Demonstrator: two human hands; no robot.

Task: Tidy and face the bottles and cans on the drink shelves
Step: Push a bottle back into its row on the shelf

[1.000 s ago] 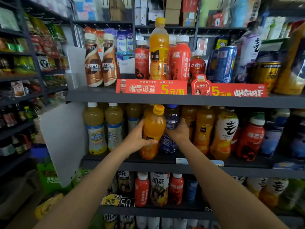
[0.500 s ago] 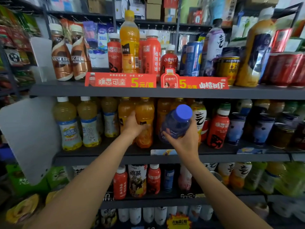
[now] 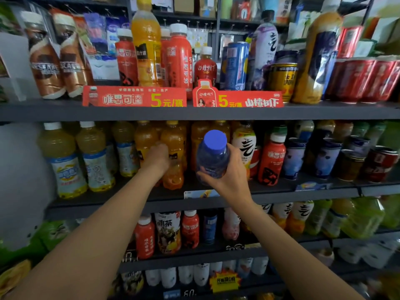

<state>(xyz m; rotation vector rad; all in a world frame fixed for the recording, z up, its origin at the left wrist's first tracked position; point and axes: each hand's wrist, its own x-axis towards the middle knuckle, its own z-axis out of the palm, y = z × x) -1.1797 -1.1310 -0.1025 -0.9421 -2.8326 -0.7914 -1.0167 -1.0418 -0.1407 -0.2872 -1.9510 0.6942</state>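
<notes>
Since the earlier frame your right hand [image 3: 230, 173], fingers wrapped around the blue-capped bottle [image 3: 213, 158], has lifted it clear of the middle shelf [image 3: 108, 202], leaving a gap beside your left hand [image 3: 157, 158], which grips the orange bottle [image 3: 174, 156].

2 bare forearms in shot, no sleeves showing anywhere up to the frame edge. Left hand [image 3: 157, 158] and right hand [image 3: 232, 180] both uncovered: no gloves, rings, watch or wristbands visible.
</notes>
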